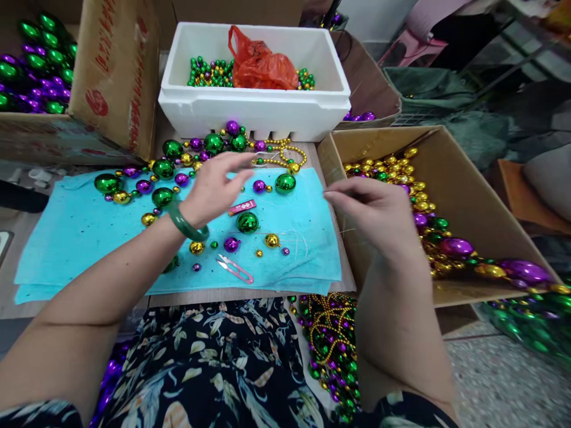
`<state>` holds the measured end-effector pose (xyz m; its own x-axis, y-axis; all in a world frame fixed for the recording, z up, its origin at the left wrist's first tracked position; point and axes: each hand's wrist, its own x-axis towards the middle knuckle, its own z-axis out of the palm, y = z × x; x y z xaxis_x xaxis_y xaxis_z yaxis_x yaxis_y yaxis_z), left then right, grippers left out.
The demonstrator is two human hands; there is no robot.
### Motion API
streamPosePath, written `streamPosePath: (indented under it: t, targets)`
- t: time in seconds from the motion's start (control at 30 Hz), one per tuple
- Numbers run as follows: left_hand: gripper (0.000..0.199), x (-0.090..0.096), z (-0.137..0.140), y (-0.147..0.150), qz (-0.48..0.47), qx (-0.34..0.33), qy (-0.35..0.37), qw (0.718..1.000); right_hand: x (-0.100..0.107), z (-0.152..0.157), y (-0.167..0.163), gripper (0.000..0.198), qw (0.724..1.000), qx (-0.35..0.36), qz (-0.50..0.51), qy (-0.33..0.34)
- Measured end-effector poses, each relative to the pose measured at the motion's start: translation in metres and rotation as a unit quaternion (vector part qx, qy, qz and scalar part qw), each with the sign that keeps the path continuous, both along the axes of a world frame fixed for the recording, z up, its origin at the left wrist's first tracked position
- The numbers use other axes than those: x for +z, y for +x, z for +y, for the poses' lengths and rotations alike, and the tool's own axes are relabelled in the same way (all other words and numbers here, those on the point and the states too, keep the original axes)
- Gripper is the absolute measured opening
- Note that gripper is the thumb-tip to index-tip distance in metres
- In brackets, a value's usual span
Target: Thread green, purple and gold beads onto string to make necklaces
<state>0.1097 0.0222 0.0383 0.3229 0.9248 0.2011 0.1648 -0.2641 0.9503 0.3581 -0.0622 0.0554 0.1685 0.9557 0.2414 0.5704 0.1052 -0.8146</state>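
Note:
My left hand (pixel 218 185), with a green bangle (pixel 187 224) at the wrist, hovers over a garland of green, purple and gold balls (pixel 164 169). Its fingers are stretched out and the thumb is apart. To the right, my right hand (pixel 377 211) is raised by the towel's edge, thumb and fingertips pinched; whatever they hold is too small to make out. Fine pale thread (pixel 294 233) lies on the blue towel (pixel 312 261). Between my hands are a loose green ball (pixel 247 223), a purple ball (pixel 231 244), a small pink packet (pixel 242 207) and pink thread snips (pixel 235 269).
A white foam box (pixel 254 113) with beads and a red plastic bag (pixel 265 68) stands behind the towel. Cardboard boxes of shiny beads stand at left (pixel 111 77) and right (pixel 486 202). More bead strings (pixel 332 339) hang below the table's front edge.

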Motion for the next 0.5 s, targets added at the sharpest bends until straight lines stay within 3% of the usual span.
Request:
streamPosePath:
  t: [0.07,0.13,0.2,0.27,0.4,0.47,0.5]
  targets:
    - [0.019,0.025,-0.020,0.029,-0.022,-0.106,-0.068,0.992,0.010,0.007,-0.033,0.009,0.996,0.075,-0.048,0.021]
    - [0.013,0.036,-0.027,0.040,-0.017,-0.166,-0.122,0.978,0.016,0.010,-0.049,0.011,0.992,0.102,-0.071,0.033]
    - [0.006,0.033,-0.023,0.034,-0.017,-0.144,-0.157,0.977,0.017,0.010,-0.050,0.012,0.992,0.102,-0.076,0.026]
    - [0.001,0.021,-0.015,0.017,-0.023,-0.073,-0.174,0.982,0.014,0.008,-0.042,0.010,0.993,0.087,-0.085,0.011]
    - [0.005,0.003,-0.006,-0.017,-0.008,-0.005,-0.182,0.983,-0.010,-0.012,-0.043,0.007,0.982,-0.013,-0.176,0.067]
    - [0.007,0.001,-0.007,-0.027,0.000,-0.007,-0.185,0.983,-0.032,-0.031,-0.063,0.010,0.976,0.004,-0.203,0.074]
    - [0.008,0.001,-0.007,-0.031,-0.004,-0.005,-0.187,0.982,-0.045,-0.041,-0.077,0.009,0.979,0.064,-0.192,0.033]
